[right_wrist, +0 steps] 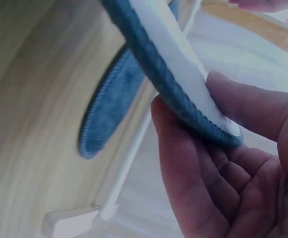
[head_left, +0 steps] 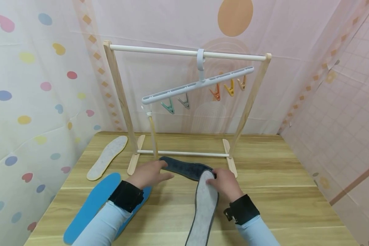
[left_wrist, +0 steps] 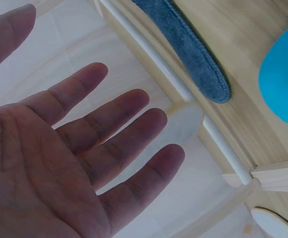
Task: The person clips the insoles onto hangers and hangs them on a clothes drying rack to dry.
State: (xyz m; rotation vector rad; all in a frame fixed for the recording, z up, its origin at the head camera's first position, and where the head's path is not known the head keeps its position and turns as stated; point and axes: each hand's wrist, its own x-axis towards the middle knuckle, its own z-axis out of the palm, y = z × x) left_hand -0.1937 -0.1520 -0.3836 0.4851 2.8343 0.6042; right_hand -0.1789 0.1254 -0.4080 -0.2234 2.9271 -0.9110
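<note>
My right hand point(head_left: 227, 184) pinches one end of a grey insole with a dark edge point(head_left: 206, 208), thumb on its pale face and fingers underneath. The insole slants up toward the hand in the right wrist view. A dark blue fuzzy insole point(head_left: 184, 168) lies on the table beyond it. Empty, with fingers spread, my left hand point(head_left: 149, 175) is above the blue insoles point(head_left: 95, 205), near the hanging insole. That pale insole with a yellow edge point(head_left: 154, 136) hangs nearly edge-on from the left end of the grey clip hanger point(head_left: 200, 83); the left wrist view shows it behind the fingers.
A wooden rack point(head_left: 120, 92) with a white top bar point(head_left: 160, 50) carries the hanger, which tilts down to the left. Several coloured clips, such as an orange clip point(head_left: 216, 92), hang from it. Another pale insole point(head_left: 107, 157) lies at the table's left.
</note>
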